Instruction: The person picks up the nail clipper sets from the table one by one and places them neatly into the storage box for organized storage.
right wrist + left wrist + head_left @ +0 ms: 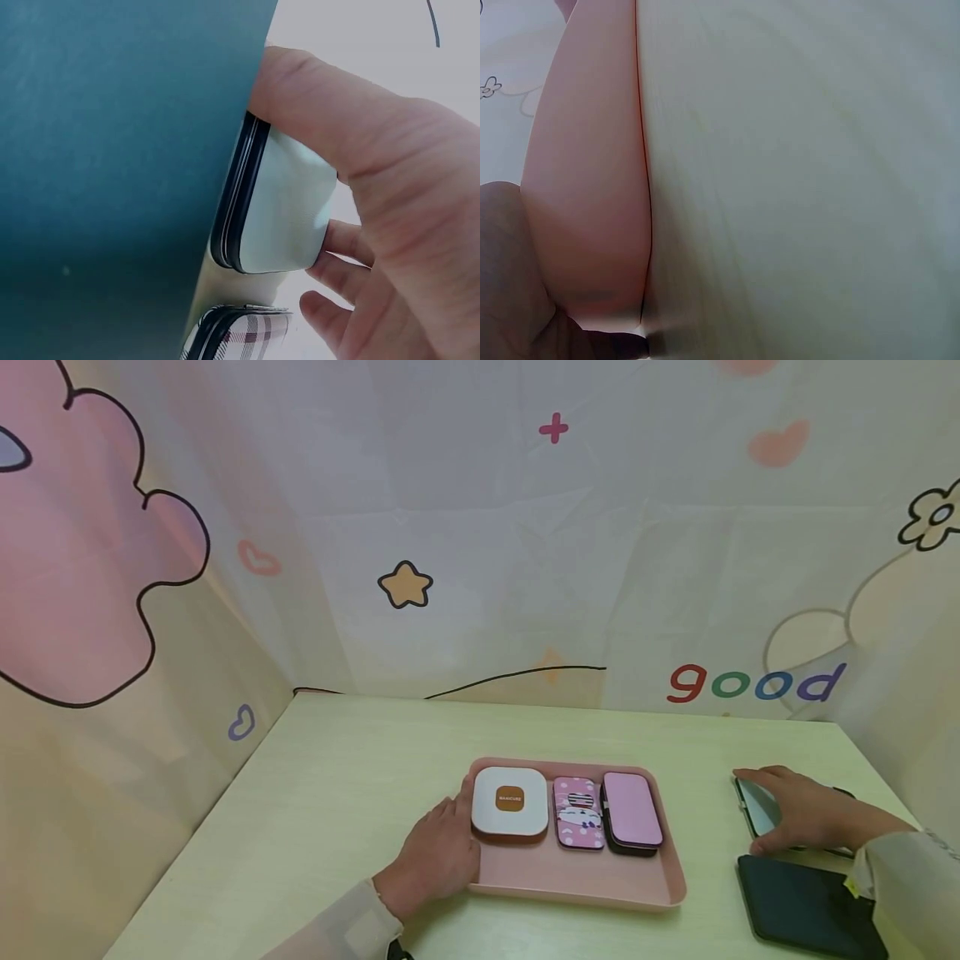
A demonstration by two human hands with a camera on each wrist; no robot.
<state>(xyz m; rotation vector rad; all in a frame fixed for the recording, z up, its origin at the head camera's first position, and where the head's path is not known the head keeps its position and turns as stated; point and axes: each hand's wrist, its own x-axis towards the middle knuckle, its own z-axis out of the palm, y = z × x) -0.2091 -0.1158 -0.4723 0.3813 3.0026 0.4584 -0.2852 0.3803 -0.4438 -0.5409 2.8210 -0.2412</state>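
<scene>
My left hand point(438, 847) lies along the left wall of a pink tray point(570, 889), fingers nearly straight against its rim. The tray's outer wall point(592, 165) fills part of the left wrist view. Inside stand a white rounded-square box point(510, 822) with a brown label, a pink patterned case point(579, 835) and a plain pink case point(632, 810) with a dark edge. To the right, my right hand point(813, 814) spans a pale mint case point(289, 206) with a black zipped edge, thumb at one side and fingers at the other. The hand hides much of it.
A dark teal flat case point(802, 906) lies at the near right, close below the right hand, and looms large in the right wrist view. Beside the mint case is a plaid case point(251, 334). A printed curtain point(480, 527) stands behind the pale table point(322, 793).
</scene>
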